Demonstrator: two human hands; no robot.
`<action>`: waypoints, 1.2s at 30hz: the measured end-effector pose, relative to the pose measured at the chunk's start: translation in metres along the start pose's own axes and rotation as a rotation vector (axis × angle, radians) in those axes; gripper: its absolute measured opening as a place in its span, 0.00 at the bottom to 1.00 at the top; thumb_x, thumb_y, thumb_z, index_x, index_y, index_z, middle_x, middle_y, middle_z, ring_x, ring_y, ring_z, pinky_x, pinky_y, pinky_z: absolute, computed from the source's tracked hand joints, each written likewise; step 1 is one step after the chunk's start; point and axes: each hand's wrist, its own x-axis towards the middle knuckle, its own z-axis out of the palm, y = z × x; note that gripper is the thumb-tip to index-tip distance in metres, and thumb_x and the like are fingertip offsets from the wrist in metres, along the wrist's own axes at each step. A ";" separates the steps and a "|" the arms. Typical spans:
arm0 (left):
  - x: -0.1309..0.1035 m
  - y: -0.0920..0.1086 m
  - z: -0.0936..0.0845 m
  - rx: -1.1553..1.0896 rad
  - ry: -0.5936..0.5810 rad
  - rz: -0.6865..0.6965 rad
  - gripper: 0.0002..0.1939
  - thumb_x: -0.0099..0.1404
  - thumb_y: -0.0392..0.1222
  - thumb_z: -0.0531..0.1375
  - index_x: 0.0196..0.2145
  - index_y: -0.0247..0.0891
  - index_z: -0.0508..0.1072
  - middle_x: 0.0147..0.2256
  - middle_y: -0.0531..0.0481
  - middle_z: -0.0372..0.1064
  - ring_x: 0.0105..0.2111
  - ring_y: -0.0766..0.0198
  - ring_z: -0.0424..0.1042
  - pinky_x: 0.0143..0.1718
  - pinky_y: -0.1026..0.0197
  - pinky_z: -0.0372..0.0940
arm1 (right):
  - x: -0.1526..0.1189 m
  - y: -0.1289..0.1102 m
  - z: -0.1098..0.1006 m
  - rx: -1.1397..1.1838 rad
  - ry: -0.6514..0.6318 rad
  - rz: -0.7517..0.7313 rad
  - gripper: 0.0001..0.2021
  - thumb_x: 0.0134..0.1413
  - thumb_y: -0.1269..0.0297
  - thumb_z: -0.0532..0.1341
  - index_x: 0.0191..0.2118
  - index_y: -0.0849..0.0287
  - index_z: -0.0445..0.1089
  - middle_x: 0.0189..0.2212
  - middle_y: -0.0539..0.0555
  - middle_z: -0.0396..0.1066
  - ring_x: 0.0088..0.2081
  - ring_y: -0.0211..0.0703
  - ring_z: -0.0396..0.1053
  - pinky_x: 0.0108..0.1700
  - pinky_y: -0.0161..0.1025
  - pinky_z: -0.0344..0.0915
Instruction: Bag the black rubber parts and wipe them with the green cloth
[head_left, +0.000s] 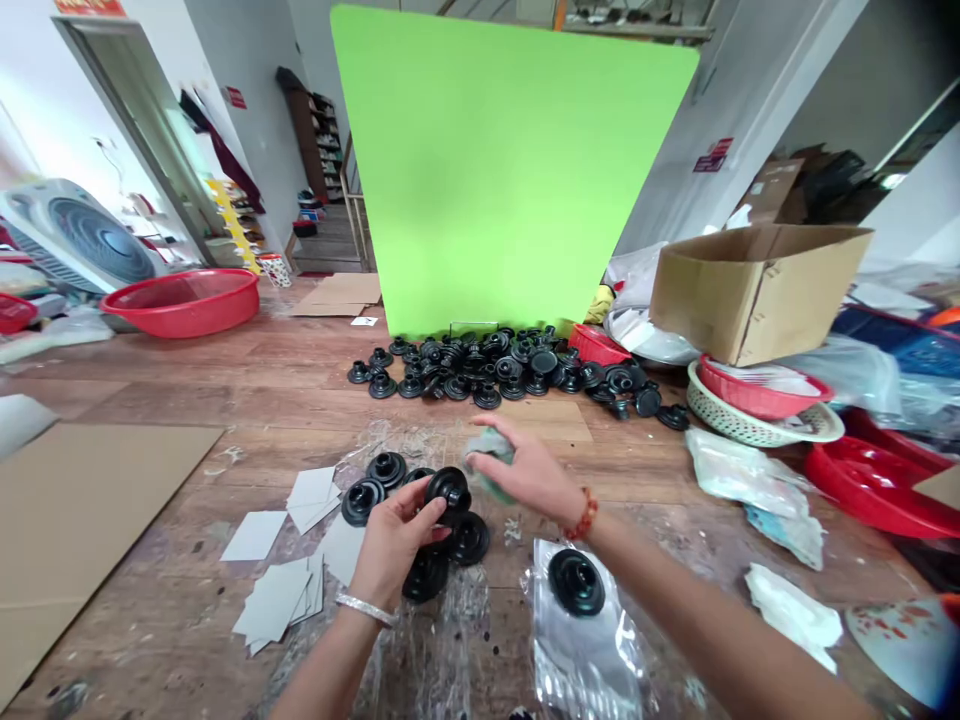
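Observation:
My left hand (pixel 394 540) grips a black round flanged part (pixel 450 486) by its rim, tilted, above a small group of similar black parts (pixel 466 540). A wadded pale green-grey cloth (pixel 491 460) is in my right hand (pixel 534 475), just right of the held part and apart from it. To the left of the group lie several white square cards (pixel 277 600), loosely stacked. Below my right forearm, one more black flanged part (pixel 576 582) lies on a clear plastic bag (pixel 577 660).
A long heap of black parts (pixel 487 365) lies before a bright green board (pixel 517 170). On the right are a cardboard box (pixel 757 290), a white basket (pixel 750 425) and red tubs (pixel 877 485). Flat cardboard (pixel 90 530) and a red basin (pixel 184 305) are left.

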 end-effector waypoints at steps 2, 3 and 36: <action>-0.004 0.001 -0.002 -0.008 0.025 0.018 0.19 0.45 0.39 0.72 0.38 0.33 0.79 0.36 0.44 0.77 0.35 0.58 0.74 0.33 0.62 0.71 | -0.007 -0.011 0.017 -0.031 -0.042 -0.202 0.21 0.56 0.57 0.61 0.56 0.53 0.68 0.51 0.55 0.69 0.53 0.48 0.64 0.58 0.48 0.57; -0.007 0.002 -0.002 -0.021 0.028 0.020 0.18 0.44 0.38 0.72 0.35 0.32 0.79 0.34 0.45 0.77 0.35 0.59 0.74 0.33 0.63 0.71 | -0.009 -0.013 0.025 -0.036 -0.095 -0.273 0.18 0.59 0.56 0.59 0.54 0.51 0.70 0.53 0.55 0.68 0.55 0.48 0.61 0.60 0.50 0.53; 0.062 0.022 -0.079 1.284 0.199 0.264 0.30 0.63 0.53 0.48 0.57 0.36 0.67 0.37 0.39 0.77 0.39 0.44 0.75 0.40 0.50 0.67 | 0.040 0.128 -0.098 -0.394 0.470 0.556 0.15 0.60 0.55 0.60 0.42 0.64 0.70 0.39 0.55 0.72 0.38 0.41 0.71 0.42 0.42 0.69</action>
